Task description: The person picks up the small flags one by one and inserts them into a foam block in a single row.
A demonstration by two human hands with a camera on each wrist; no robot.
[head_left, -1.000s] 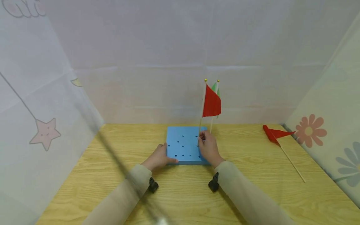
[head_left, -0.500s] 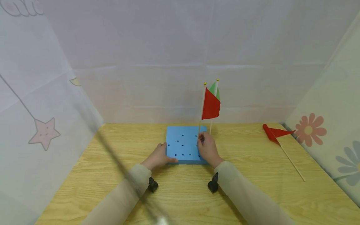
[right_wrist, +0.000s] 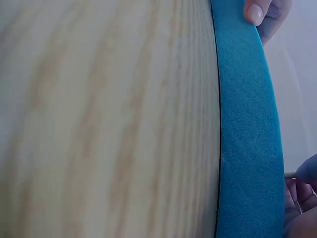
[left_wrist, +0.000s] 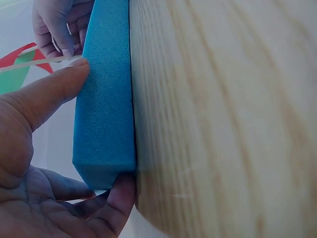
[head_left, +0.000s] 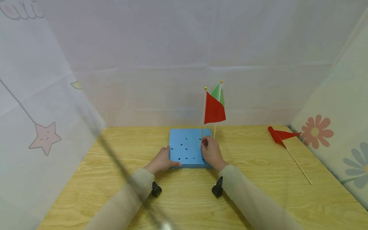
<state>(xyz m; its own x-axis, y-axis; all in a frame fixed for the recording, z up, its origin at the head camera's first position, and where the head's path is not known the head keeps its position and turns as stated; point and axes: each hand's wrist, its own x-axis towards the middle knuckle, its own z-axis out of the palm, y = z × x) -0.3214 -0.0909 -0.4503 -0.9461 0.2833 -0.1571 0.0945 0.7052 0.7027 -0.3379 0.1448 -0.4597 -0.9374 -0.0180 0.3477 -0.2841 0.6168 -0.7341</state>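
A blue foam block (head_left: 177,135) with several small holes lies flat on the table. My left hand (head_left: 162,160) grips its front left corner. In the left wrist view the thumb lies along one face of the block (left_wrist: 106,99), with fingers around the end. Over the block's right side, my right hand (head_left: 212,151) pinches the thin stick of a red flag (head_left: 214,110) topped by a gold ball. The stick is nearly upright; its lower end is hidden by the fingers. Behind it stands a green flag (head_left: 215,93), whose stick base my right hand hides.
Another red flag (head_left: 277,136) lies on the wooden table (head_left: 253,150) at the right, its cloth partly rolled and its stick slanting toward the front. Printed cloth (head_left: 161,95) hangs behind and on both sides. A blurred dark rod (head_left: 115,158) crosses the head view at left.
The red flag has come down a little, shifted slightly left and straightened, along with my right hand. More of the green flag shows behind it. My left hand keeps its place on the block.
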